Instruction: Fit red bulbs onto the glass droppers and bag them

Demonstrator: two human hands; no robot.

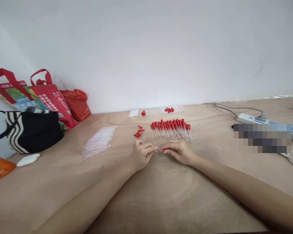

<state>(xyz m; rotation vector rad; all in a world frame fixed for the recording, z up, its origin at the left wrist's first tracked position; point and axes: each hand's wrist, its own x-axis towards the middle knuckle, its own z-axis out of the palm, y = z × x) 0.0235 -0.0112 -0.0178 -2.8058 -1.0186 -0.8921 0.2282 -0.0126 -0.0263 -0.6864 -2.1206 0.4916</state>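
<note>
My left hand pinches a thin clear glass dropper tube, mostly hidden by the fingers. Against the tube's right end is a red rubber bulb, closed between the thumb and fingers of my right hand. How far the tube sits inside the bulb, I cannot tell. Just beyond my hands lies a row of droppers, clear tubes with red bulbs at their far ends. Several loose red bulbs and a few bare glass tubes are beside my left hand.
Clear zip bags lie fanned out at left. More red bulbs rest on a bag near the wall. Shopping bags, a black bag and a white case stand far left. A power strip with cables is at right.
</note>
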